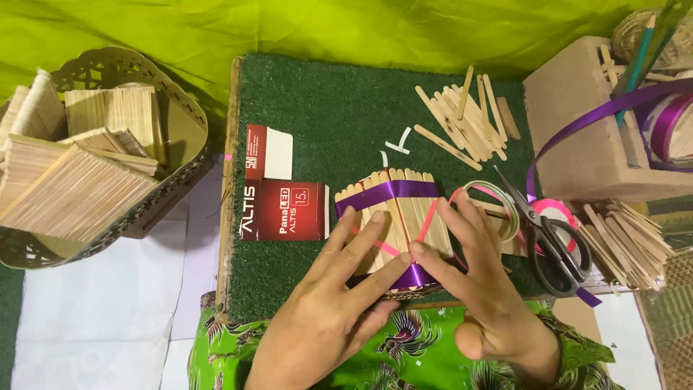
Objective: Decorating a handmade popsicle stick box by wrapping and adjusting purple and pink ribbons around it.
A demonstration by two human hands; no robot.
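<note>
A flat panel of craft sticks (pixel 397 213) lies on the green turf mat (pixel 325 115), bound by a purple ribbon band (pixel 386 189) across its top and another at its bottom. A thin pink ribbon (pixel 427 217) crosses it diagonally. My left hand (pixel 339 303) lies flat with its fingers spread on the panel's lower left. My right hand (pixel 480 282) presses the panel's right side, fingertips touching the pink ribbon. Neither hand grips anything.
Loose craft sticks (pixel 465 119) lie at the mat's back right. Black-handled scissors (pixel 552 242) and a pink ribbon roll (pixel 552 211) sit to the right, by a brown block (pixel 585 130) and purple ribbon. A red carton (pixel 283 209) lies left; a basket of stick bundles (pixel 86 159) stands far left.
</note>
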